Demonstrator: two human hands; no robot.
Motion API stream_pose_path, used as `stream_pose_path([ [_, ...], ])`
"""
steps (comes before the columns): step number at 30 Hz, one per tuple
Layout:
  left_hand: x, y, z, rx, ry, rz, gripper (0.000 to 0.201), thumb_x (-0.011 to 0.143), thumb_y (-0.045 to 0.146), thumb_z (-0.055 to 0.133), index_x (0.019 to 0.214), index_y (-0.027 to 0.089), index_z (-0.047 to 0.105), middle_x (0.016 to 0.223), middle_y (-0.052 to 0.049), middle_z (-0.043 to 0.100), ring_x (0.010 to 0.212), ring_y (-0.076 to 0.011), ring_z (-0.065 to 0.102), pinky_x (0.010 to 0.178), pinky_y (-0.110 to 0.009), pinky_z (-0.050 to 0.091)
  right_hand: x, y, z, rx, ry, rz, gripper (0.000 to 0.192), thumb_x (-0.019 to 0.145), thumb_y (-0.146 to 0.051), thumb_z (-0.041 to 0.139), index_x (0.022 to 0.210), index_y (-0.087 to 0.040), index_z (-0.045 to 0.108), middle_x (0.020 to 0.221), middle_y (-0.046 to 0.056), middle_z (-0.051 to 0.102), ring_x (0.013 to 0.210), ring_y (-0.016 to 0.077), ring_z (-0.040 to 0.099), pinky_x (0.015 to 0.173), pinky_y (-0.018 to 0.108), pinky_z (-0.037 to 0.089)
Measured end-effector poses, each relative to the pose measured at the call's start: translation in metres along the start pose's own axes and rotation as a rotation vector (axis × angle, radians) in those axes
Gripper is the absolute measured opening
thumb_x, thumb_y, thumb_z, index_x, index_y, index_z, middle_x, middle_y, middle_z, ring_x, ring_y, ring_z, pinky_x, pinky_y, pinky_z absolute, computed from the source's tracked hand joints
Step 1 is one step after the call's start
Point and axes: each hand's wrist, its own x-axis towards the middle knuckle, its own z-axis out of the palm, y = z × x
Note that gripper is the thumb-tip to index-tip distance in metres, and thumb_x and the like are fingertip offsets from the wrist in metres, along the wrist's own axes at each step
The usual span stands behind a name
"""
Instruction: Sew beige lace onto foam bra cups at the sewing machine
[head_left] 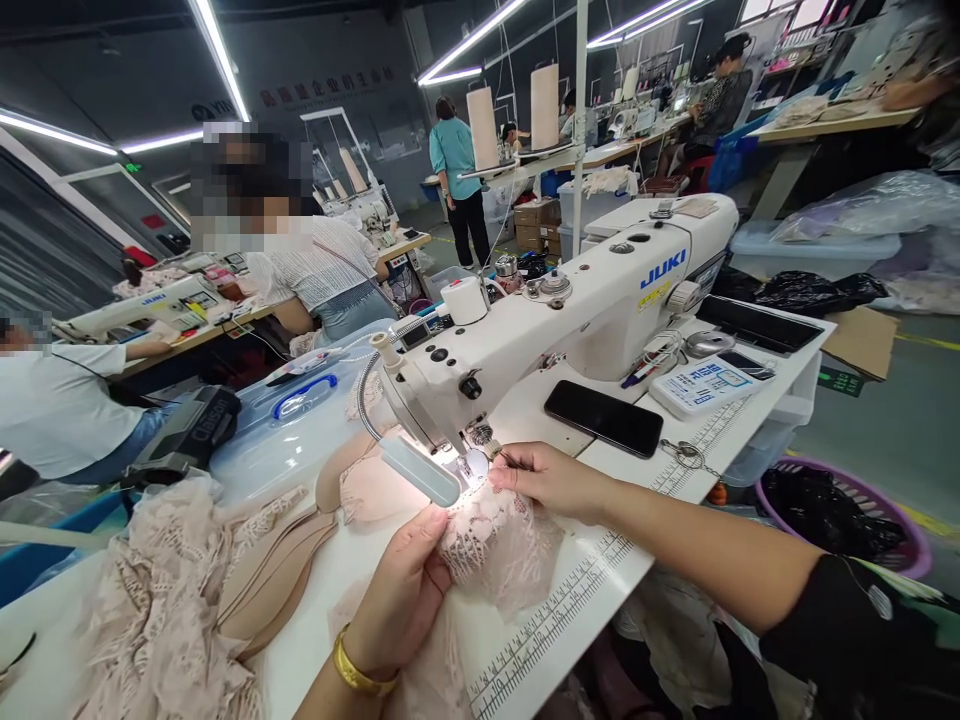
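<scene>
Pale pink lace fabric lies under the needle area of a white sewing machine, lit by a small lamp. My left hand, with a gold bangle at the wrist, pinches the lace's left edge between thumb and fingers. At the lace's upper right edge, close beside the presser foot, my right hand is closed on the cloth. The needle itself is hard to make out. Left of the machine sit stacked beige foam cups and a heap of pink lace.
A black phone rests on the table by the machine's base. Ruler markings run along the front edge. Behind stands a clear plastic bin lid. A purple basket is on the floor at right. Other people sit at machines.
</scene>
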Motion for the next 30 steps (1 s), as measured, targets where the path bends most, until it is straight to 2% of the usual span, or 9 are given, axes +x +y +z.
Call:
stream_pose_path([
  [4, -0.002, 0.001, 0.0, -0.069, -0.095, -0.038, 0.029, 0.098, 0.032, 0.065, 0.122, 0.019, 0.074, 0.12, -0.012, 0.075, 0.117, -0.0298, 0.067, 0.103, -0.042, 0.054, 0.003, 0.002, -0.001, 0.026, 0.023, 0.019, 0.051, 0.081, -0.068, 0.074, 0.085, -0.02, 0.058, 0.068, -0.006, 0.048, 0.057, 0.0097, 0.04, 0.054, 0.023, 0.031],
  [7, -0.001, 0.002, -0.001, -0.134, -0.088, -0.054, 0.029, 0.098, 0.028, 0.064, 0.123, 0.018, 0.073, 0.121, -0.011, 0.076, 0.119, -0.0294, 0.067, 0.105, -0.043, 0.052, 0.003, 0.001, -0.001, 0.028, 0.039, 0.003, 0.054, 0.078, -0.069, 0.076, 0.082, -0.02, 0.055, 0.069, -0.006, 0.049, 0.057, 0.0094, 0.039, 0.053, 0.023, 0.029],
  [11, -0.002, 0.002, -0.004, -0.203, -0.064, -0.102, 0.033, 0.099, 0.04, 0.062, 0.117, 0.016, 0.076, 0.111, -0.011, 0.078, 0.113, -0.0289, 0.07, 0.104, -0.043, 0.054, 0.003, 0.001, -0.002, -0.006, 0.044, -0.003, 0.05, 0.082, -0.066, 0.073, 0.083, -0.019, 0.055, 0.067, -0.006, 0.047, 0.058, 0.0097, 0.038, 0.054, 0.024, 0.029],
  [14, -0.004, 0.005, -0.004, -0.197, -0.094, -0.11, 0.039, 0.097, 0.05, 0.061, 0.11, 0.017, 0.078, 0.102, -0.011, 0.08, 0.106, -0.028, 0.072, 0.103, -0.044, 0.054, 0.003, 0.003, -0.003, -0.003, 0.048, -0.014, 0.049, 0.084, -0.065, 0.073, 0.083, -0.019, 0.055, 0.067, -0.006, 0.045, 0.058, 0.0097, 0.037, 0.054, 0.024, 0.028],
  [19, -0.009, 0.009, 0.003, -0.223, -0.15, -0.094, 0.048, 0.095, 0.06, 0.06, 0.106, 0.016, 0.078, 0.1, -0.013, 0.079, 0.109, -0.0307, 0.071, 0.101, -0.046, 0.054, 0.003, 0.003, -0.002, 0.0, 0.054, -0.021, 0.05, 0.084, -0.065, 0.073, 0.081, -0.02, 0.051, 0.069, -0.006, 0.045, 0.06, 0.01, 0.038, 0.056, 0.024, 0.029],
  [24, -0.013, 0.011, 0.005, -0.099, -0.099, -0.033, 0.026, 0.092, 0.033, 0.072, 0.11, 0.014, 0.077, 0.107, -0.013, 0.078, 0.108, -0.0283, 0.071, 0.098, -0.042, 0.055, 0.002, 0.001, -0.002, -0.039, 0.08, -0.018, 0.049, 0.085, -0.063, 0.072, 0.079, -0.02, 0.048, 0.07, -0.006, 0.046, 0.061, 0.0102, 0.039, 0.059, 0.024, 0.032],
  [27, -0.017, 0.018, 0.005, -0.033, -0.069, -0.049, 0.026, 0.089, 0.031, 0.076, 0.107, 0.012, 0.078, 0.104, -0.015, 0.078, 0.099, -0.0259, 0.072, 0.091, -0.038, 0.057, 0.0, 0.0, -0.002, -0.103, 0.08, -0.035, 0.046, 0.086, -0.062, 0.071, 0.081, -0.02, 0.052, 0.07, -0.006, 0.047, 0.061, 0.0106, 0.04, 0.058, 0.024, 0.032],
  [30, -0.025, 0.032, 0.003, -0.004, -0.043, -0.042, 0.024, 0.084, 0.03, 0.081, 0.099, 0.011, 0.079, 0.092, -0.013, 0.078, 0.084, -0.0206, 0.072, 0.08, -0.032, 0.06, -0.001, -0.001, 0.0, -0.17, 0.06, -0.033, 0.045, 0.085, -0.061, 0.071, 0.083, -0.021, 0.053, 0.067, -0.007, 0.045, 0.058, 0.0104, 0.038, 0.056, 0.024, 0.029],
])
